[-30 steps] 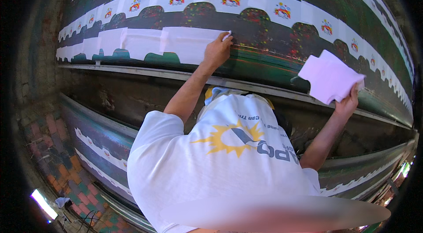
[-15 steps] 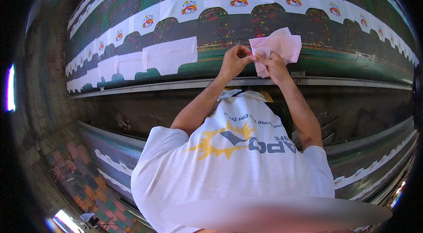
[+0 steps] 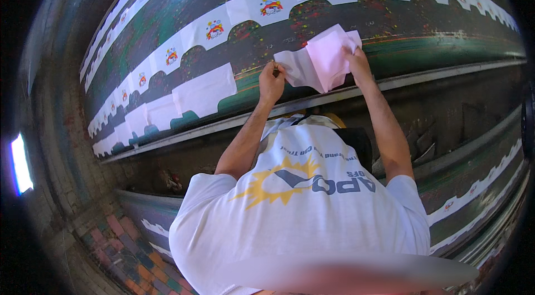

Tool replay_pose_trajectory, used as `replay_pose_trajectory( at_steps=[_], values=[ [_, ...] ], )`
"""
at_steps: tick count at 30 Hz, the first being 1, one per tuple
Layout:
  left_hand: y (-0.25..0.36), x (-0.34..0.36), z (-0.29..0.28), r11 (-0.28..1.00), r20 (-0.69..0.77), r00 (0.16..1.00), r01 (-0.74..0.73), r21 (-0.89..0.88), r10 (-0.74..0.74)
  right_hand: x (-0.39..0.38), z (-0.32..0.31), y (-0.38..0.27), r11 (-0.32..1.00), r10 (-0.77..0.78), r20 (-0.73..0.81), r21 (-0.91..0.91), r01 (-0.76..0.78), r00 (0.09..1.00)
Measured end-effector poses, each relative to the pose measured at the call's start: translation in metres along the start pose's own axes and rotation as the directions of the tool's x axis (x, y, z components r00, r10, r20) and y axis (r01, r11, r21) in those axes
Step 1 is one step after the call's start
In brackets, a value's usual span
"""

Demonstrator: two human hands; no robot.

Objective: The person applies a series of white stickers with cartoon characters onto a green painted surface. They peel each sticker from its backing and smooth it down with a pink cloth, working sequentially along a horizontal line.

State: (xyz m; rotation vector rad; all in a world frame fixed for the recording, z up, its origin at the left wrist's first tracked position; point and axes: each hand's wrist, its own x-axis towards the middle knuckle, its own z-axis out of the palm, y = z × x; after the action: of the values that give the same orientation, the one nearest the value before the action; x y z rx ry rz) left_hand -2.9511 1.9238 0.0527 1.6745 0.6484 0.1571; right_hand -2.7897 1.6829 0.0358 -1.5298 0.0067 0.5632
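Observation:
My left hand (image 3: 271,83) pinches the edge of a thin whitish cloth piece (image 3: 299,66), which stretches out from the bundle. On the right, my right hand (image 3: 358,64) grips a folded stack of pale pink cloth pieces (image 3: 329,56), the fingers partly hidden behind it. Both hands are over the near side of a long dark green table (image 3: 262,44). To the left of my hands, blank white cut pieces (image 3: 206,91) lie end to end along the table's near side.
Farther across, a row of white pieces with colourful rainbow prints (image 3: 214,33) runs along the table. A metal rail (image 3: 223,127) edges its near side. Behind me stands another table with printed pieces (image 3: 462,197). Paving bricks (image 3: 122,245) cover the floor at lower left.
My hands were close together at the bundle. Now the left has moved away leftward, drawing out a whitish piece, while the right holds the pink stack. The view has tilted and shifted.

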Motion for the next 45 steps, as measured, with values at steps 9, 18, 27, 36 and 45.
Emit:
replay_pose_trajectory(
  at_steps=[9, 18, 27, 36, 45],
  values=[
    [-0.021, 0.012, -0.003, 0.919, -0.195, 0.968, -0.071, 0.388, 0.157, 0.028, -0.023, 0.034, 0.965, -0.111, -0.043, -0.243, 0.097, 0.993],
    [-0.056, 0.017, -0.022, 1.0, -0.334, 0.943, 0.009, 0.025, 0.0, 0.033, -0.027, 0.018, 0.904, 0.115, -0.082, 0.421, -0.07, 0.99],
    [-0.042, 0.017, -0.038, 0.973, -0.314, 0.928, -0.149, 0.174, 0.199, 0.036, -0.031, -0.006, 0.763, 0.258, -0.095, 0.631, -0.142, 0.961],
    [-0.039, 0.011, -0.127, 0.865, -0.173, 0.894, -0.327, 0.381, 0.414, -0.003, -0.094, -0.052, 0.726, 0.163, -0.279, 0.683, 0.076, 0.947],
    [-0.062, 0.005, -0.181, 0.844, -0.225, 0.918, -0.177, 0.506, 0.327, -0.001, -0.152, -0.025, 0.715, -0.049, 0.239, 0.687, -0.134, 0.97]
  ],
)
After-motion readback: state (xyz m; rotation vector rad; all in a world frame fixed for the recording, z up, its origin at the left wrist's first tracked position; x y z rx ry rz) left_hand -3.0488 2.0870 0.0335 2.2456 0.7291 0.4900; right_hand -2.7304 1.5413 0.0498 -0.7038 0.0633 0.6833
